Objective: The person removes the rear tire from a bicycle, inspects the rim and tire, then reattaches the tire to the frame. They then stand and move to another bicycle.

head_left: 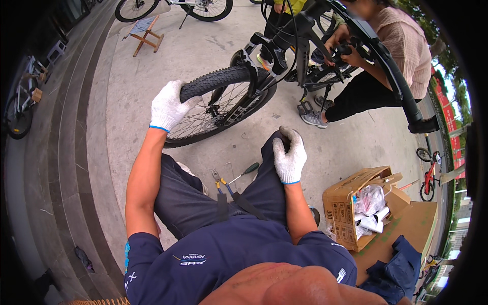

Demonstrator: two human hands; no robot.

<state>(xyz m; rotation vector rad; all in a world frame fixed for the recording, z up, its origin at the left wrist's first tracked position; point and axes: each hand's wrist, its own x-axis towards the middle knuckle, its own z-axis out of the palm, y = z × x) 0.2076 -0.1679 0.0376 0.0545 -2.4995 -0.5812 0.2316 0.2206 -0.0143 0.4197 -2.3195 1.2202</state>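
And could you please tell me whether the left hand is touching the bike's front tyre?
Touching. The head view shows the gloved left hand against the front tyre, its thumb and fingers straddling the tread with no gap.

A folding wooden stool with a fabric seat stands near a white-framed bicycle; an open brown cardboard box holds clear plastic wrapping, a crumpled navy cloth nearby.
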